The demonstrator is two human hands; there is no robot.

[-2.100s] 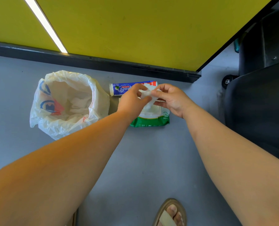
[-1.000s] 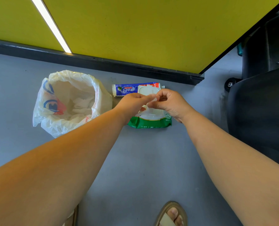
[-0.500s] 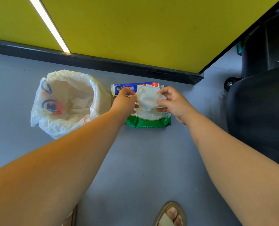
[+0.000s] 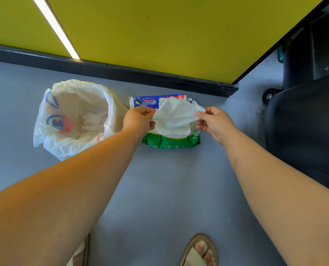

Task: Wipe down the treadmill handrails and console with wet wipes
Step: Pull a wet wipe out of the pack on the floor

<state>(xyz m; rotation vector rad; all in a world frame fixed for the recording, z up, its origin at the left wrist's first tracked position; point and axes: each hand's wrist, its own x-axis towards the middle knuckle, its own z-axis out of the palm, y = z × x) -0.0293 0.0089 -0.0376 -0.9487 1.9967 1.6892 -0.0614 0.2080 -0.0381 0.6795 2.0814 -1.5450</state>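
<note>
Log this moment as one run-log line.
phase: wipe prep | wet wipe: spread open | left hand: pinches its left edge | right hand: pinches its right edge | wipes pack: on floor

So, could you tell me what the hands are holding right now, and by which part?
Both hold one thin white wet wipe, spread between them: the left hand pinches its left edge, the right hand its right edge.

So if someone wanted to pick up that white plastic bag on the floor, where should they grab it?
Probably the rim of the plastic bag, pinched from above. The bag stands with its mouth open upward and crumpled white sheets inside, so lifting by the top edge should keep them in. Its thin, crumpled walls offer no firm hold.
</note>
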